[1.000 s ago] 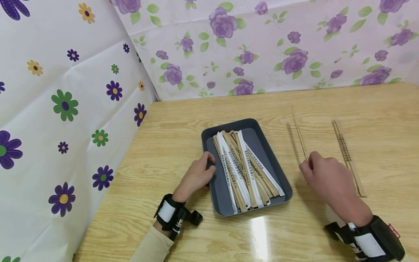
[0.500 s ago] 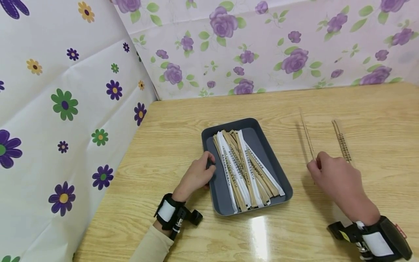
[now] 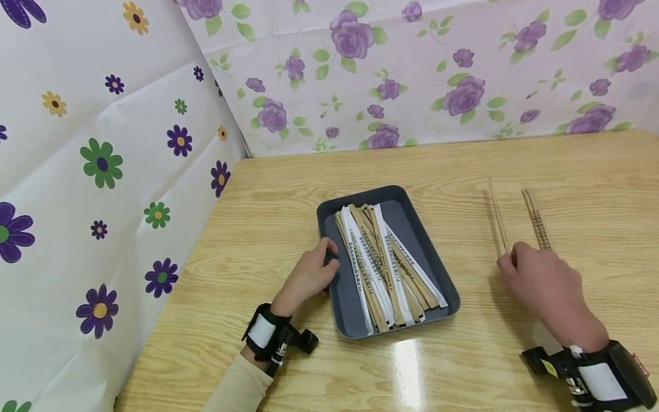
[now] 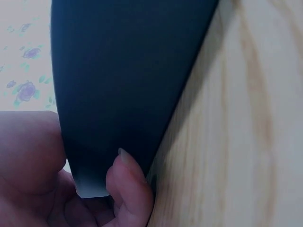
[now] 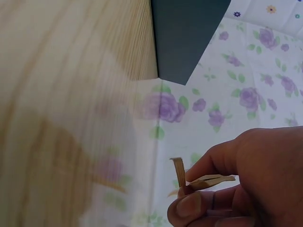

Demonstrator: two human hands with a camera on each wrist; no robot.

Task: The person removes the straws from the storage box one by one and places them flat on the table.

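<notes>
Head, right hand [image 3: 548,286]: shifted right, pinching held packet [image 3: 497,217], now nearer lying packet [image 3: 537,222] than tray [image 3: 445,274].
Head, left hand [image 3: 308,274]: unmoved, gripping tray's left side.
Left wrist: curled round tray.
Right wrist: pinched between thumb and finger.

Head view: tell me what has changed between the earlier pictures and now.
The right hand, pinching a thin brown packet, has moved rightward, carrying it closer to the other brown packet. The left hand stayed gripping the gray tray; the packets inside lie unmoved.
</notes>
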